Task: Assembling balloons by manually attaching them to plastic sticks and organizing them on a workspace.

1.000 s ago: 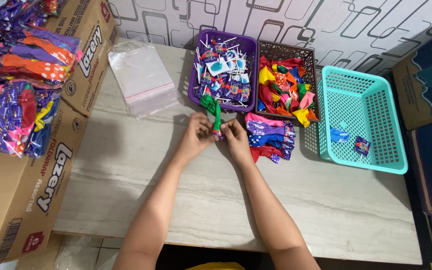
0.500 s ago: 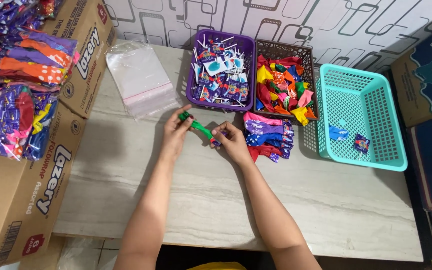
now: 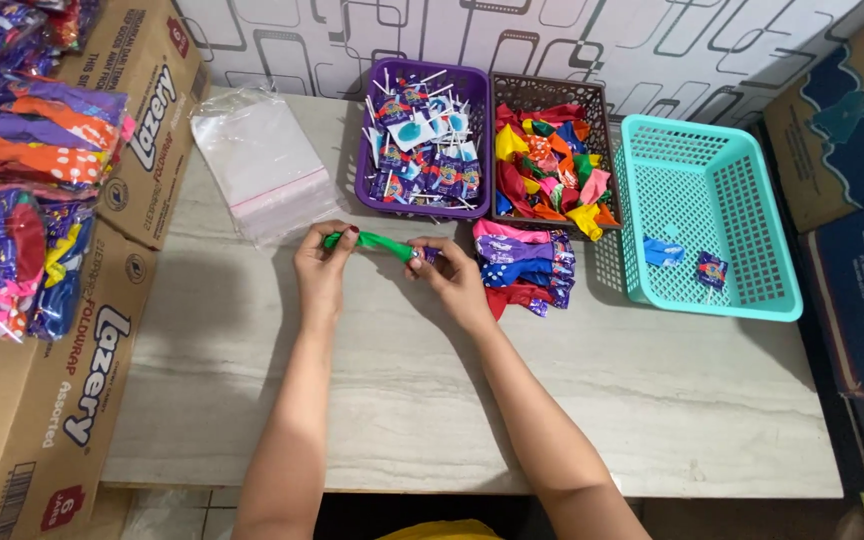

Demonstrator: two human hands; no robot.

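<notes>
Centre frame | left hand [image 3: 322, 265] pinching green rubber balloon [image 3: 372, 242], stretched flat | right hand [image 3: 452, 275] gripping its other end | teal mesh basket [image 3: 712, 215] right | marble table [image 3: 402, 400]

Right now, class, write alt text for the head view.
Both hands, left hand and right hand, stretch a green uninflated rubber balloon above a pale marble table, near a purple plastic basket of small packets.

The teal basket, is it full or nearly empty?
Nearly empty: the teal basket holds only two small packets, with bare mesh floor showing elsewhere.
</notes>
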